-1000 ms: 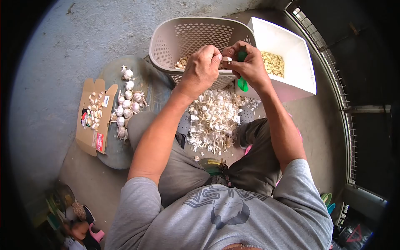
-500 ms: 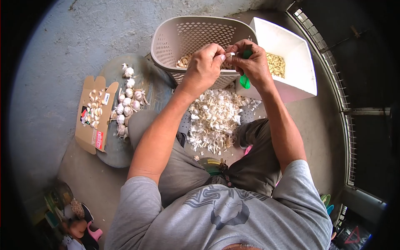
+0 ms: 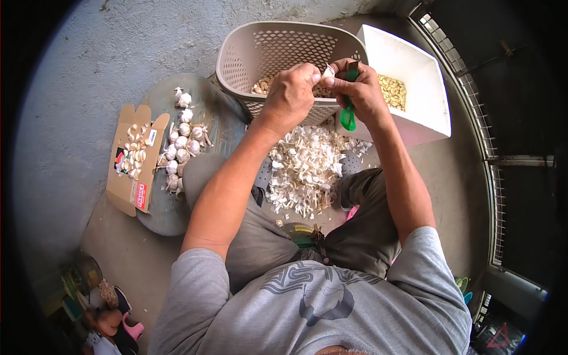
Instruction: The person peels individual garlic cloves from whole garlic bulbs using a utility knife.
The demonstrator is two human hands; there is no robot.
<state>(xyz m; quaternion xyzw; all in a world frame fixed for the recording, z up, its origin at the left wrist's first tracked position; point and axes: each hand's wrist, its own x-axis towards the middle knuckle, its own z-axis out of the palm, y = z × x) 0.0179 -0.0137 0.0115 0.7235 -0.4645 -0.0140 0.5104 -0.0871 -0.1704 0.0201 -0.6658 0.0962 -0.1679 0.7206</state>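
My left hand [image 3: 291, 92] is closed in a pinch at a garlic clove [image 3: 328, 72], over the near rim of the perforated basket [image 3: 234, 56]. A pale flap of skin stands up from the clove. My right hand [image 3: 362, 92] meets it from the other side, thumb and finger at the clove. Held in that same right hand is a small knife with a green handle [image 3: 348, 118], its dark blade tip showing above the fingers. Unpeeled cloves [image 3: 262, 86] lie inside the basket, partly hidden by my hands.
Right of the basket stands a white foam box [image 3: 414, 65] with peeled cloves [image 3: 391, 92]. Garlic skins [image 3: 305, 171] are heaped between my feet. On the left, a round board [image 3: 168, 222] bears garlic bulbs [image 3: 183, 142] and a cardboard box [image 3: 121, 192] with loose cloves.
The pale skin on the clove now stands up higher near my right thumb. My left hand has drawn slightly apart from the right. The knife stays in my right hand.
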